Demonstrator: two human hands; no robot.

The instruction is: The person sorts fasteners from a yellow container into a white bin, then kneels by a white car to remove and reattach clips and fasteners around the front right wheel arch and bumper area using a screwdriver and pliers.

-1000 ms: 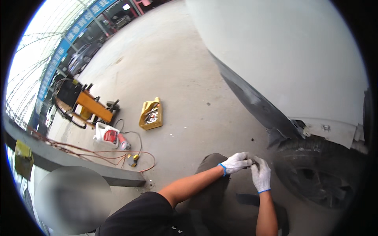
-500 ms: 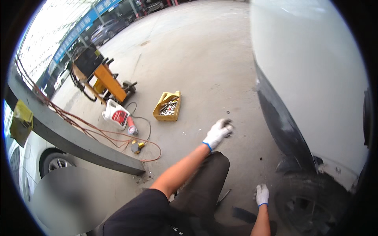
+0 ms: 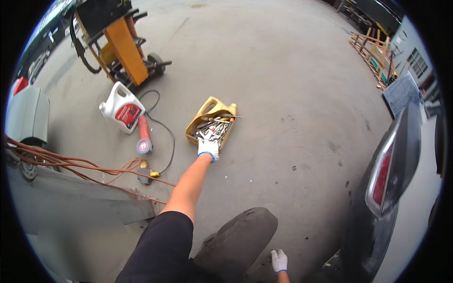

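My white-gloved left hand [image 3: 208, 147] is at the near side of the cut-open yellow jug [image 3: 212, 101] on the floor [image 3: 292, 89], its finger closure and any hold hidden from me, over metal tools [image 3: 218, 128] I judge stiff, weighty, slick, best held mid-shaft.

1 second ago my 2 hands met; now my left hand [image 3: 208, 147] is at the tools [image 3: 214, 127] in the yellow container [image 3: 192, 138], well apart from my right hand [image 3: 279, 260].

White gloves [image 3: 209, 146] with blue cuffs [image 3: 206, 153], a black short sleeve [image 3: 160, 243] and dark trousers [image 3: 240, 236] are being worn.
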